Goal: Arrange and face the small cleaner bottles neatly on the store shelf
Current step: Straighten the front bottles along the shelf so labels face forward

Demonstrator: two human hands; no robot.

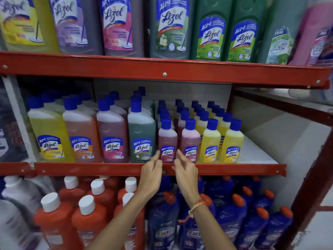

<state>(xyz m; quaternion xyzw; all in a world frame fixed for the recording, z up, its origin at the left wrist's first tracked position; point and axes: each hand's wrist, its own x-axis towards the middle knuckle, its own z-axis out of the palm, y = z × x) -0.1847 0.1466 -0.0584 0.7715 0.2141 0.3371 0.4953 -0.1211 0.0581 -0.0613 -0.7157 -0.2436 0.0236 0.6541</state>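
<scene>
Now left hand and right hand flanking the front pink bottle, fingers loosely spread, perhaps touching it, middle shelf

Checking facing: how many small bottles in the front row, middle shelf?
4: pink bottle between the hands, second pink bottle, yellow bottle, last yellow bottle. More rows behind, partly hidden.

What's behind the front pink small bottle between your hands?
Behind the front pink bottle, a row of blue caps recedes; those bottles' bodies and labels are hidden.
</scene>
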